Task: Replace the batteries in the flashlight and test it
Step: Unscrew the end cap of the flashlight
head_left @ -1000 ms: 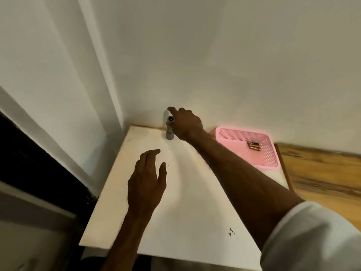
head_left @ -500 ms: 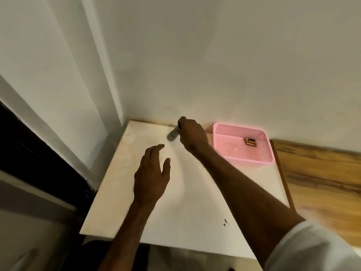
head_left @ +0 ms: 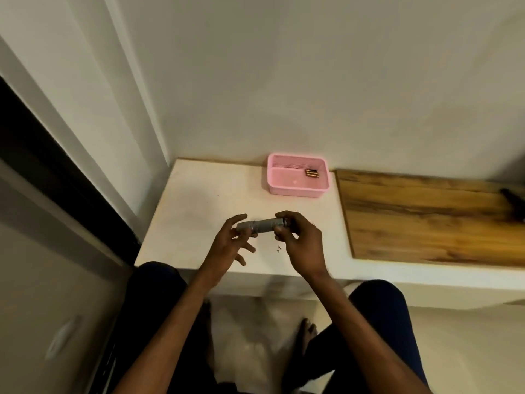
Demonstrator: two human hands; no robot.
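Note:
A small grey flashlight (head_left: 260,225) lies level in the air above the white table (head_left: 199,211), near its front edge. My right hand (head_left: 301,240) grips its right end between thumb and fingers. My left hand (head_left: 230,243) is at its left end, with the fingers spread and the fingertips touching the head. A pink mesh basket (head_left: 295,189) stands at the table's back, with a few copper-coloured batteries (head_left: 312,173) in its far right corner.
A wooden board (head_left: 426,217) lies to the right of the white table. White walls close in behind and to the left. My knees (head_left: 153,277) sit below the table's front edge. A few small dark specks (head_left: 279,248) lie on the tabletop.
My right hand brought the flashlight from the table's back corner to the front. My left hand has come up to its other end. The camera has tilted down.

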